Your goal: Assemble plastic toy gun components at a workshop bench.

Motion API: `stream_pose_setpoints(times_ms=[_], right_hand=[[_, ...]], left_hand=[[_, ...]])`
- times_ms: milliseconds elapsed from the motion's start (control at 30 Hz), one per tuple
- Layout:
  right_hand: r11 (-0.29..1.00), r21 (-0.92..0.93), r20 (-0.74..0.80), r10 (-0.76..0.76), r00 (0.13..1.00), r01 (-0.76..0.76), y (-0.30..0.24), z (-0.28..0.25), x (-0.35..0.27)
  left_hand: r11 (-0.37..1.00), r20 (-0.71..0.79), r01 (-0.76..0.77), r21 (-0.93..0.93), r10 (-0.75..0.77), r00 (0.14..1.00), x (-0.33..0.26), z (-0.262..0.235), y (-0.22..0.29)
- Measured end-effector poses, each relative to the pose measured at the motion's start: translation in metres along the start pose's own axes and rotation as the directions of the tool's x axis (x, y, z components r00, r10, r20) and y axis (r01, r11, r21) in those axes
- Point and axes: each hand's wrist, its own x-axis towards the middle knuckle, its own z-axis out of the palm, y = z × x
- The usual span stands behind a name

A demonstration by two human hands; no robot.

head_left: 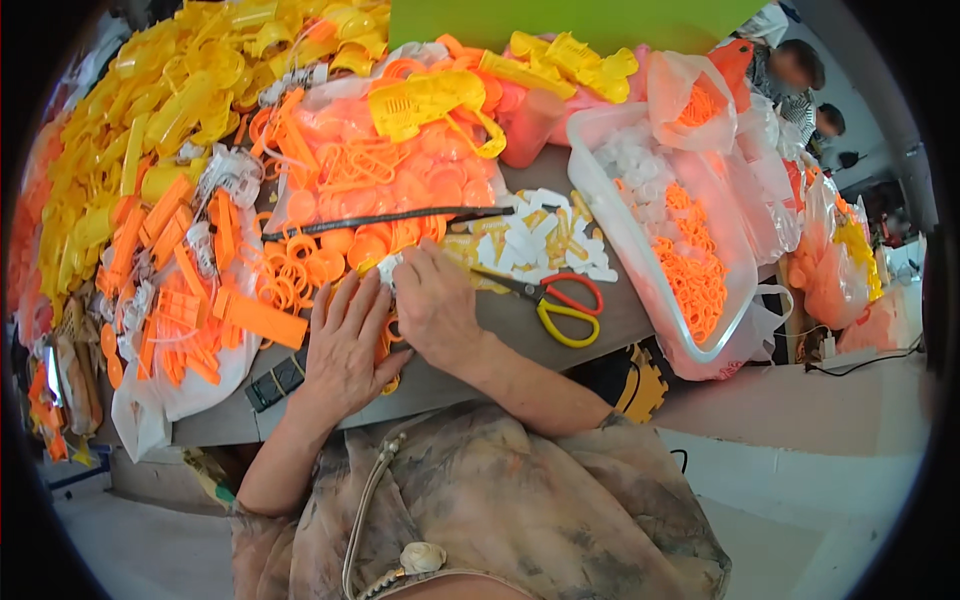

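Heaped orange and yellow plastic parts crowd the counter (560, 330). At frame centre, the left hand (345, 345) lies flat, fingers spread; the right hand (432, 300) pinches a small white piece (388, 268) beside scissors (555, 300).

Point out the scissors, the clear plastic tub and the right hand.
scissors (556, 300): head view, on the handles, where the red loop meets the yellow one.
clear plastic tub (612, 215): head view, on its near left wall.
right hand (432, 305): head view, on the back of the hand.
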Motion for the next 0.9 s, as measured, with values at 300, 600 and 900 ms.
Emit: stream_pose_setpoints(times_ms=[300,600,900], right_hand=[[0.996,0.079,0.052,0.042,0.998,-0.046,0.006,-0.004,0.001],[0.994,0.107,-0.072,0.027,0.997,-0.019,0.009,0.002,-0.001],[0.982,0.142,-0.047,0.131,0.990,-0.123,0.007,0.000,-0.001]], left_hand=[[1.000,0.014,0.029,-0.010,-0.029,0.999,0.003,-0.003,0.004],[0.998,0.008,0.042,-0.041,-0.042,0.999,0.009,-0.006,0.005],[0.988,0.010,0.111,-0.105,-0.111,0.994,0.013,-0.006,0.005]])
